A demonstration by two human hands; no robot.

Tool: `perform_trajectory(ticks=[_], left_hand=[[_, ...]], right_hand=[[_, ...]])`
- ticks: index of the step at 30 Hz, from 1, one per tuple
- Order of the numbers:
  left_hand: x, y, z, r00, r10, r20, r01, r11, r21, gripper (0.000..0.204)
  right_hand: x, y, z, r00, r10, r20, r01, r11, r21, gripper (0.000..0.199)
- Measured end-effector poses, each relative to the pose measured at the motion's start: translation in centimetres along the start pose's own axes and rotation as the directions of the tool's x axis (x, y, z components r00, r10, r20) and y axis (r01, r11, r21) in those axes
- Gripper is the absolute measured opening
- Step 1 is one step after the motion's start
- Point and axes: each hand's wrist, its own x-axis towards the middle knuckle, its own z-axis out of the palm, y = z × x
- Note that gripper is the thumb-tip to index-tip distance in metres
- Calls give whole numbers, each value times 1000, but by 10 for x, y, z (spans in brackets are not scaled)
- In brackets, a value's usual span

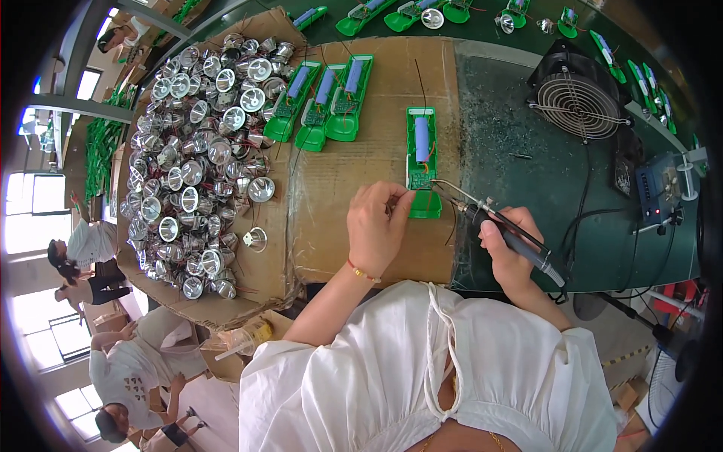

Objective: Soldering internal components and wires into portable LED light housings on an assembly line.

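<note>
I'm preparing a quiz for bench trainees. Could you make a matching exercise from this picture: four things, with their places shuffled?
Things
1. Soldering iron
2. Most silver reflector cups
3. Round-grilled fan
4. Three grouped green housings

Places
A. On the dark green bench, toward the upper right
B. On brown cardboard, just right of the heap
C. In the right hand
D. Heaped at the left

Pairs: 1-C, 2-D, 3-A, 4-B
</note>
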Motion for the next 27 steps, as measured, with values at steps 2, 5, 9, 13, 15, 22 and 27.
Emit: perform_trajectory(ticks=[2, 5, 9, 13, 15, 22, 27], left_hand=[[0, -1, 2, 1000, 8, -9, -7, 1000, 31, 11], [-1, -1, 1, 1000, 19, -15, -19, 999, 33, 10], [-2, -1, 1, 999, 26, -34, -25, 999, 41, 10], [-2, 4, 4, 999, -11, -30, 11, 1000, -9, 11], [-2, 3, 5, 999, -8, -35, 8, 1000, -3, 11], [-1, 2, 5, 999, -4, -43, 4, 1000, -22, 11], [0, 1, 6, 999, 11, -41, -12, 1000, -21, 11]], right_hand=[[1, 2, 0, 1000, 9, 0, -9, 1000, -8, 17], [1, 2, 1, 1000, 28, -3, -28, 1000, 1, 17], [2, -2, 2, 999, 31, 23, -31, 1000, 4, 17], [2, 1, 0, 999, 11, 34, -10, 1000, -25, 17], [3, 2, -3, 990, -78, 119, 88, 993, -81, 16], [-1, 3, -4, 998, -27, 58, 26, 999, 18, 13], [-2, 1, -4, 999, -12, 51, 13, 1000, -21, 13]])
